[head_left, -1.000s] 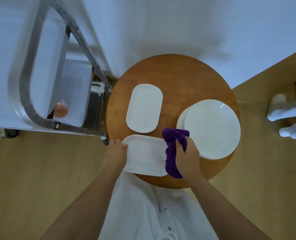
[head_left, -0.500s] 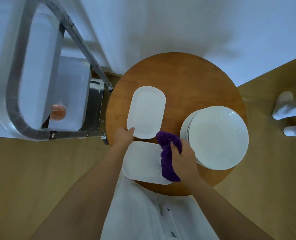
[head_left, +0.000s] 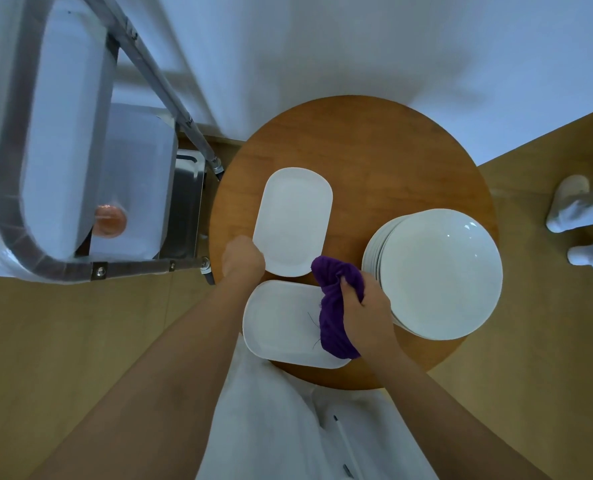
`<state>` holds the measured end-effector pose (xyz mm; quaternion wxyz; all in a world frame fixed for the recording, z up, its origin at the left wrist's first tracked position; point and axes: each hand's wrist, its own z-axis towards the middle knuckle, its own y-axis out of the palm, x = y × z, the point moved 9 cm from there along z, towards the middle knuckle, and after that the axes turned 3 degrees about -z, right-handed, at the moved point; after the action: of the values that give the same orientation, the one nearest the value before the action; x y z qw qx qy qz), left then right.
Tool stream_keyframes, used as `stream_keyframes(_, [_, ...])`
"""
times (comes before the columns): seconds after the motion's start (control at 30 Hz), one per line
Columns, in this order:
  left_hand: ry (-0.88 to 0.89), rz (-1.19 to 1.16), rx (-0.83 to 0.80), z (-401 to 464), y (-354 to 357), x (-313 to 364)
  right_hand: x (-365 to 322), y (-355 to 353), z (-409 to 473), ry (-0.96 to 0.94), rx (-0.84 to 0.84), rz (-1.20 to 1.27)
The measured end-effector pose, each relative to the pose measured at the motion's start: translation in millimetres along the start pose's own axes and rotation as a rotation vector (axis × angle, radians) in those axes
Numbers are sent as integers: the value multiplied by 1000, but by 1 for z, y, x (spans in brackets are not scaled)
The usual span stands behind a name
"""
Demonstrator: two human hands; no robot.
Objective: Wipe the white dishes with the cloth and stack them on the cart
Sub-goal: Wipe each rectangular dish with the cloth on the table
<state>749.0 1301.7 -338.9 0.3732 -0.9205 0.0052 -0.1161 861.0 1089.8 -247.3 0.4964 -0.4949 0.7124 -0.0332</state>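
Two white oblong dishes lie on the round wooden table point(head_left: 374, 150). The far oblong dish point(head_left: 295, 220) has my left hand point(head_left: 243, 259) gripping its near left corner. The near oblong dish point(head_left: 281, 323) overhangs the table's front edge. My right hand point(head_left: 364, 306) holds a bunched purple cloth point(head_left: 334, 306) over that dish's right end. A stack of round white plates point(head_left: 440, 271) sits at the table's right side, just beside my right hand.
A metal cart point(head_left: 18, 202) with a tubular handle and white shelves stands left of the table, with a steel tray point(head_left: 184, 209) and a small orange object point(head_left: 109, 220) on it. Someone's white-socked feet point(head_left: 579, 223) are at far right. Wooden floor surrounds the table.
My left hand left the near dish's left end and moved up to the far dish's near left corner. My right hand with the cloth stayed at the near dish's right end.
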Motion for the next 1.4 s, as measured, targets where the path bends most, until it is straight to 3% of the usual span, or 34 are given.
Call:
stream_keyframes(0.43, [131,187,-90,-3,-10,20,9,-3,-8,25,11,10])
stream_keyframes(0.63, [105,-139,-36,-2,-7,1,12,-2,-14,50,4,47])
stream_keyframes(0.8, [26,-526,145,-13,-19,-15,10,-7,-18,64,19,58])
stream_keyframes(0.93, [-14,-789,180,-26,-24,-18,-1,-14,-24,67,31,111])
stream_keyframes(1.07, [-120,-1140,126,-43,-26,-18,-31,-28,-34,31,79,220])
stream_keyframes(1.23, [-93,-1331,37,-81,-51,-6,-80,-50,-58,-92,200,362])
stream_keyframes(1.33, [-49,-1338,-6,-108,-72,5,-126,-46,-80,-342,162,171])
stream_keyframes(1.4, [-8,-1397,-64,-129,-81,13,-151,-15,-93,-496,-23,-154])
